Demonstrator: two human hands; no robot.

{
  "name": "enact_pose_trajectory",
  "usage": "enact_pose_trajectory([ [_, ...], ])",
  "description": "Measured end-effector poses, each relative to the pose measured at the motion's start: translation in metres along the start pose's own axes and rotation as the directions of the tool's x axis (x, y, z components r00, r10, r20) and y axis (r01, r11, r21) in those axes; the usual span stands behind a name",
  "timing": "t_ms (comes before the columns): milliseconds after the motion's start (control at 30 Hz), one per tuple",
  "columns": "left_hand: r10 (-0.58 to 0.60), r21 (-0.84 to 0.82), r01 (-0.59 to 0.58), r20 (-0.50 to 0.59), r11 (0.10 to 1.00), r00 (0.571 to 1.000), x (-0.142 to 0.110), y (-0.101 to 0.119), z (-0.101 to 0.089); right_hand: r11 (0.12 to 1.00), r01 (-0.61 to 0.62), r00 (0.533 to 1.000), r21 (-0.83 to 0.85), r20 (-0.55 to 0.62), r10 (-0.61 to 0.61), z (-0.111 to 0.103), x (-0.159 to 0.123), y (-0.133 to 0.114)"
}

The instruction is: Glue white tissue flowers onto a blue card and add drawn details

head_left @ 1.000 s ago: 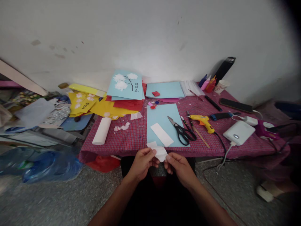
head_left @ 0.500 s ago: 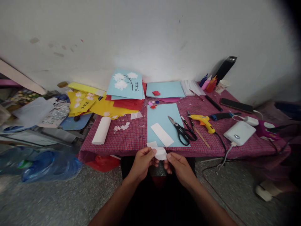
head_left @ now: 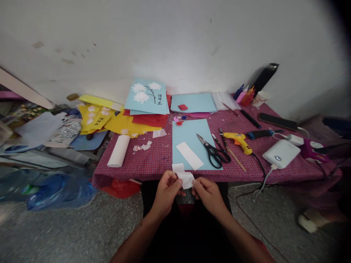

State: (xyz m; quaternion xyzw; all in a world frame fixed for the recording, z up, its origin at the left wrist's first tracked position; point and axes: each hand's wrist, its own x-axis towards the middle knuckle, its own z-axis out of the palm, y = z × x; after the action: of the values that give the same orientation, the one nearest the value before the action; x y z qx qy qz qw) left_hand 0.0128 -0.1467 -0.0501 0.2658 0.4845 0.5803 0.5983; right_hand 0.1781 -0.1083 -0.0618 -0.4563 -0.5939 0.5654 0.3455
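Observation:
A small piece of white paper [head_left: 187, 180] is pinched between my two hands, just off the table's front edge. My left hand [head_left: 168, 190] grips its left side with thumb and fingers; my right hand [head_left: 206, 191] holds its right edge. Just beyond, another white paper piece [head_left: 178, 167] lies by the near left corner of a light blue sheet [head_left: 186, 130]. On that sheet rest a white paper strip [head_left: 189, 156] and black-handled scissors [head_left: 212, 151], their blades slightly apart. The undersides of my fingers are partly hidden.
A yellow glue gun [head_left: 238, 141], a utility knife [head_left: 259, 134] and a white power bank [head_left: 281, 154] with cables lie right. A white paper roll [head_left: 119, 151] and paper scraps [head_left: 142, 146] lie left. Behind stands a blue card with white flowers [head_left: 146, 96]. Plastic bottles [head_left: 55, 191] are on the floor.
My hands have shifted slightly and the held paper looks flatter and squarer between them. My right fingers have curled in more. The view has moved a little; the table items lie as before.

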Motion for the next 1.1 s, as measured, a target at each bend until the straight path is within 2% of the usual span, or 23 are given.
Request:
enact_pose_trajectory([
  [167,0.023,0.247,-0.046,0.096,0.968,0.995,-0.006,0.001,0.002,1.0,0.0,1.0,0.008,0.015,-0.001,-0.001,-0.001,-0.001],
  [433,0.038,0.367,-0.079,0.119,0.927,0.992,-0.001,-0.003,0.002,0.994,-0.029,0.998,0.105,0.061,0.023,-0.001,-0.001,-0.002],
  [600,0.042,0.411,-0.123,0.201,0.903,0.979,0.001,0.001,0.001,0.987,-0.044,0.993,0.158,0.113,0.027,0.0,0.0,-0.002],
  [833,0.015,0.362,-0.099,0.227,0.927,0.974,0.002,0.005,0.003,0.982,-0.056,0.992,0.183,0.122,0.034,0.0,0.001,-0.001],
  [1000,-0.077,0.169,0.053,0.138,0.984,0.987,0.005,0.0,0.001,0.979,-0.063,0.99,0.194,0.133,0.038,0.0,0.001,0.001],
  [1100,-0.144,0.034,0.141,0.095,0.989,0.985,0.007,-0.001,0.0,0.98,-0.064,0.989,0.188,0.144,0.037,0.0,0.0,0.003],
])
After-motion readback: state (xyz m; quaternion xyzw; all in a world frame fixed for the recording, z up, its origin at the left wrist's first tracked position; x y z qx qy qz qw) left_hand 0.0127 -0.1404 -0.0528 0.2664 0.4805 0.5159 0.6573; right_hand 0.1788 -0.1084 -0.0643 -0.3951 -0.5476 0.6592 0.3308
